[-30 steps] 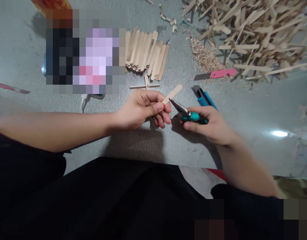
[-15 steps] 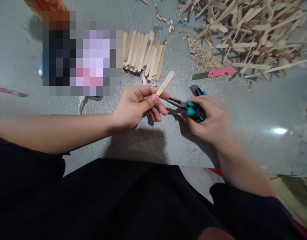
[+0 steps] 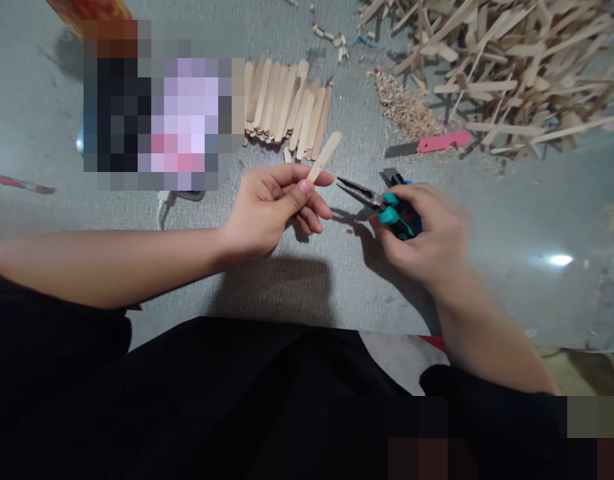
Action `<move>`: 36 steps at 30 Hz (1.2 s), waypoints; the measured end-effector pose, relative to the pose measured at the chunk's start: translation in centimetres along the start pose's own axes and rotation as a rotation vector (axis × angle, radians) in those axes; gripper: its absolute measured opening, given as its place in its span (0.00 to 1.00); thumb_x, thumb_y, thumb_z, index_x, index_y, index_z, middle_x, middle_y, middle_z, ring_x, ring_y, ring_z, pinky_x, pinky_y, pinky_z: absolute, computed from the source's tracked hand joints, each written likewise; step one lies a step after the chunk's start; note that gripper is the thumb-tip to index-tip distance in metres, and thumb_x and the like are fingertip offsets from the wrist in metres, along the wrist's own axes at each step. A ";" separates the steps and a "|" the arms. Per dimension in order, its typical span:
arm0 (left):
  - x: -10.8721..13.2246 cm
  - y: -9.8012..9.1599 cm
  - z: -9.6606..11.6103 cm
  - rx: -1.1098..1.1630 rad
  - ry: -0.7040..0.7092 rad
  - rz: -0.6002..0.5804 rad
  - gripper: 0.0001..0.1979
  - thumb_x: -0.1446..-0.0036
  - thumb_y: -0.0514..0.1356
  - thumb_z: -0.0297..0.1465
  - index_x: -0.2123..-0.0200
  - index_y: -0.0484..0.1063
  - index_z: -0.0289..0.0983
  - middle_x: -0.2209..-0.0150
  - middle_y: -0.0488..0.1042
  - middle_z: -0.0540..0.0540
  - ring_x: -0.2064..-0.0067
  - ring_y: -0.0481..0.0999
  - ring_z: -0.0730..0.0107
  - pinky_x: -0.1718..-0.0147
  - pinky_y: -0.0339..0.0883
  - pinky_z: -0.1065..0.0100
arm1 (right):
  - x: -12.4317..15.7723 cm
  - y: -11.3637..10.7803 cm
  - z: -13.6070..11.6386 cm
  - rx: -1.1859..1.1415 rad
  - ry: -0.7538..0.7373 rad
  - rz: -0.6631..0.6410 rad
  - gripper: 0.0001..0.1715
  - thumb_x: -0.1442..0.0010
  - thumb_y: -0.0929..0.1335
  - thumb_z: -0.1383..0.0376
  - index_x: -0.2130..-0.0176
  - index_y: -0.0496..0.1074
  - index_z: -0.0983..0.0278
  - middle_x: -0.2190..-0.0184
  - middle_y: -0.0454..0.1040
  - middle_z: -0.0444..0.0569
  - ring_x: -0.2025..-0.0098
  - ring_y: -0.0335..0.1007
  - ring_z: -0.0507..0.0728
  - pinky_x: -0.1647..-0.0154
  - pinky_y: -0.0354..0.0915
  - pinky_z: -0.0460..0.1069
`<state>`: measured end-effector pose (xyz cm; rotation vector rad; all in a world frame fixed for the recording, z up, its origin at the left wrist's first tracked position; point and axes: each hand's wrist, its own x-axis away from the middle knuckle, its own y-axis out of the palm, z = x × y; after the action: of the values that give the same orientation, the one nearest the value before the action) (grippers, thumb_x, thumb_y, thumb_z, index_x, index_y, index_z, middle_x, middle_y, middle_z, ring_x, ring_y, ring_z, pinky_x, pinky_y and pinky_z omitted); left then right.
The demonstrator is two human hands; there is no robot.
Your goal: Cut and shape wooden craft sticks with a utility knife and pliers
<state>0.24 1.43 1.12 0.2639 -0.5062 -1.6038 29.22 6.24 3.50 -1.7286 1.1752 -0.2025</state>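
Note:
Between thumb and fingers, my left hand (image 3: 281, 203) pinches a wooden popsicle stick (image 3: 325, 157), its rounded end pointing up and right. A small notch shows along the stick's edge. My right hand (image 3: 427, 230) is wrapped round the teal and black handles of long-nose pliers (image 3: 371, 198). The jaws are slightly parted and point left toward my left fingertips, without touching the stick. Just behind the pliers lies a dark-bladed cutter (image 3: 394, 177), partly hidden by my right hand. A row of stacked popsicle sticks (image 3: 281, 100) lies beyond my left hand.
A large heap of cut stick pieces (image 3: 497, 73) covers the back right. Near it are a mound of wood chips (image 3: 407, 103) and a pink-handled blade (image 3: 444, 142). At the left are a white cable (image 3: 161, 207), a thin red brush-like tool (image 3: 21, 182) and a blurred-out patch.
The pliers have drawn back to the right, away from my left fingers, and their jaws have parted. My left hand and the stick have shifted slightly up and left.

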 end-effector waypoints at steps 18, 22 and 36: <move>0.7 -0.5 -0.5 -0.221 0.243 0.215 0.27 0.27 0.77 0.61 0.62 0.81 0.44 0.68 0.78 0.48 0.70 0.76 0.68 0.73 0.75 0.65 | 0.0 -0.9 -0.8 -0.494 0.462 -0.177 0.15 0.29 0.84 0.50 0.50 0.84 0.51 0.55 0.91 0.47 0.53 0.89 0.67 0.45 0.86 0.66; 1.1 -0.2 -0.5 -0.262 0.284 0.245 0.22 0.23 0.76 0.56 0.60 0.84 0.45 0.70 0.79 0.49 0.70 0.76 0.69 0.71 0.76 0.65 | -0.3 -1.1 -0.7 -0.689 0.563 -0.214 0.17 0.27 0.84 0.45 0.50 0.84 0.51 0.51 0.91 0.50 0.50 0.90 0.68 0.43 0.88 0.69; 1.2 -0.8 -1.0 -0.521 0.445 0.284 0.23 0.18 0.68 0.57 0.61 0.79 0.48 0.43 0.85 0.41 0.34 0.84 0.48 0.39 0.86 0.47 | -2.1 2.4 -3.3 -1.453 0.774 -0.550 0.30 0.48 0.84 0.63 0.46 0.82 0.55 0.31 0.89 0.60 0.28 0.88 0.77 0.29 0.86 0.73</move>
<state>-0.11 0.08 0.06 0.1378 0.2134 -1.2924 24.70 5.67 4.02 -3.4749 1.4561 -0.4297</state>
